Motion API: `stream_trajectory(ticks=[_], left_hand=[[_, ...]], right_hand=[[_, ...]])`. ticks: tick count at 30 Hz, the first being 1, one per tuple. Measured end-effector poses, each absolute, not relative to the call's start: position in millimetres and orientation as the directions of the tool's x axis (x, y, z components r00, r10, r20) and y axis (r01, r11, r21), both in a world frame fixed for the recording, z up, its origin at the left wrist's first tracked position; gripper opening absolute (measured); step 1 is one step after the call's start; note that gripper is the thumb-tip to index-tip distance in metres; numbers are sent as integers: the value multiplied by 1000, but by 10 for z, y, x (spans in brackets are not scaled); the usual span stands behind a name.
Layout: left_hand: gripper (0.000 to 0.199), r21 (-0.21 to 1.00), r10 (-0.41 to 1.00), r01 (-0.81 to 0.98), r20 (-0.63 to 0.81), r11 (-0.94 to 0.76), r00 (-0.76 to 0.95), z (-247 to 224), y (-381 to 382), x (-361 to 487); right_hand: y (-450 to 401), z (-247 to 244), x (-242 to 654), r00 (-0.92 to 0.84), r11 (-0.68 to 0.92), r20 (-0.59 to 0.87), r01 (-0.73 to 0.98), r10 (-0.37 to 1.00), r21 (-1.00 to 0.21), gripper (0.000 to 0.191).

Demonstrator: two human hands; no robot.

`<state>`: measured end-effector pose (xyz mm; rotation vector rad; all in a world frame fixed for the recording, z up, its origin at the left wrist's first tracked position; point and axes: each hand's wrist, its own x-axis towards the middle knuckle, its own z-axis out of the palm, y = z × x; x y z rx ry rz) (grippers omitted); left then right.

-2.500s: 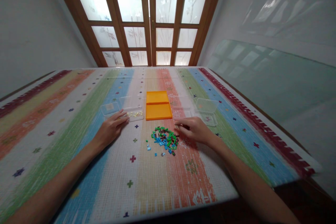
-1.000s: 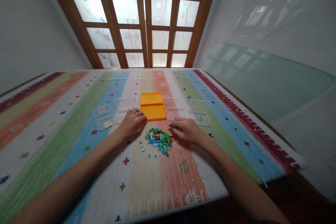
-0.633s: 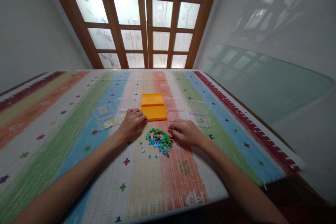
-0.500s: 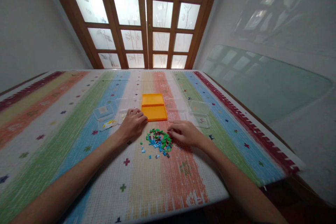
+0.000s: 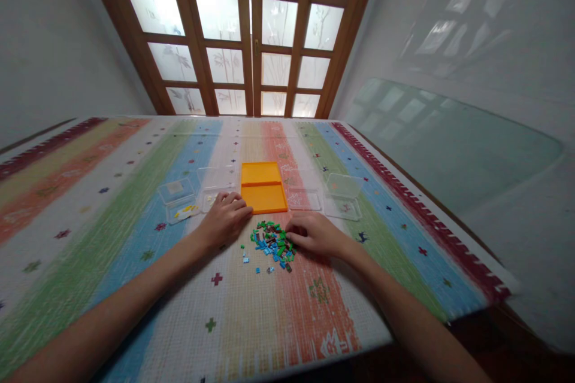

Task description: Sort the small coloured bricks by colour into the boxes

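A pile of small green, blue and brown toy bricks (image 5: 272, 240) lies on the striped tablecloth. At its right edge my right hand (image 5: 317, 232) is closed, thumb and forefinger pinched together among the bricks. Whatever is between those fingertips is too small to make out. Beyond the pile an orange hinged case (image 5: 264, 196) lies opened flat. My left hand (image 5: 228, 218) is at the near left corner of this case, fingers curled together against it, thumb hidden. A few loose blue bricks (image 5: 245, 260) are scattered near the pile's lower left.
Clear plastic boxes with raised lids flank the orange case. The far left box (image 5: 182, 210) has yellow pieces in it. On the right stand a clear box (image 5: 344, 208) and another (image 5: 305, 198) beside the case. Behind the table (image 5: 179, 287) is a glazed wooden door (image 5: 254, 72).
My right hand has moved slightly down and left, its fingertips now into the pile's right edge. The left hand stays at the case's corner. The view has tilted a little.
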<state>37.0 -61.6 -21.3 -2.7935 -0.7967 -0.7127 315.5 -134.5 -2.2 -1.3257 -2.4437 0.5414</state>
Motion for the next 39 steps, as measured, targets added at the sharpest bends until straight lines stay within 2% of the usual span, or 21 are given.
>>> stream_trajectory(ticks=[10, 14, 19, 25, 28, 34, 39], left_hand=[[23, 59, 490, 536, 499, -842, 715, -189, -725, 349], [25, 112, 507, 523, 480, -845, 716, -205, -732, 335], [24, 121, 497, 510, 494, -852, 714, -225, -735, 309], [18, 183, 492, 479, 552, -859, 673, -115, -878, 304], [21, 230, 489, 436, 517, -870, 703, -59, -974, 320], [24, 263, 483, 407, 403, -875, 778, -93, -1018, 368], [24, 304, 477, 376, 421, -875, 771, -96, -992, 374]], right_hand=[[-1379, -12, 3050, -468, 477, 148, 739, 871, -475, 11], [-1370, -24, 3040, -468, 465, 126, 737, 875, -491, 13], [-1362, -12, 3035, -467, 456, 108, 745, 878, -487, 12], [-1355, 23, 3044, -440, 417, 70, 773, 895, -477, 9], [-1331, 54, 3052, -450, 432, 93, 750, 888, -500, 10], [-1213, 152, 3056, -415, 397, 125, 675, 901, -622, 4], [-1062, 216, 2988, -340, 384, 190, 710, 921, -591, 1]])
